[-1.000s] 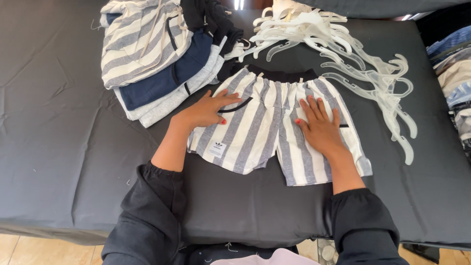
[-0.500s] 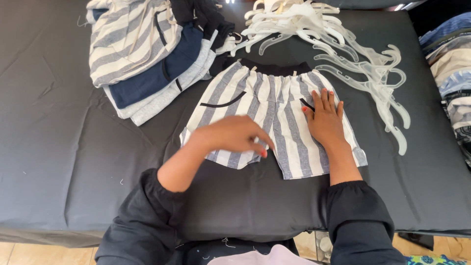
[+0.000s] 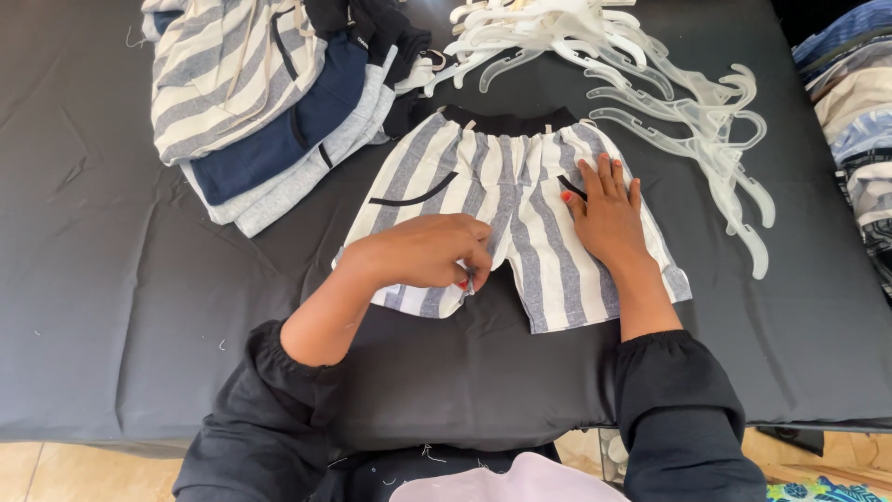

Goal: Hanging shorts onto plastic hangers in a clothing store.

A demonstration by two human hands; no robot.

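Observation:
A pair of white and grey striped shorts (image 3: 520, 209) with a black waistband lies flat on the black table cover (image 3: 111, 279). My left hand (image 3: 423, 251) rests on the left leg and pinches the fabric at its inner hem, near the crotch. My right hand (image 3: 609, 214) lies flat, fingers spread, on the right leg beside a black pocket line. Both arms wear black sleeves.
A stack of folded striped, navy and grey garments (image 3: 269, 102) sits at the back left. A pile of white plastic hangers (image 3: 641, 84) lies at the back right. More folded clothes (image 3: 859, 121) stand at the right edge. Tiled floor shows below the table's front edge.
My left hand slid from the upper left leg down to the inner hem and closed on the fabric. My right hand stayed flat on the right leg.

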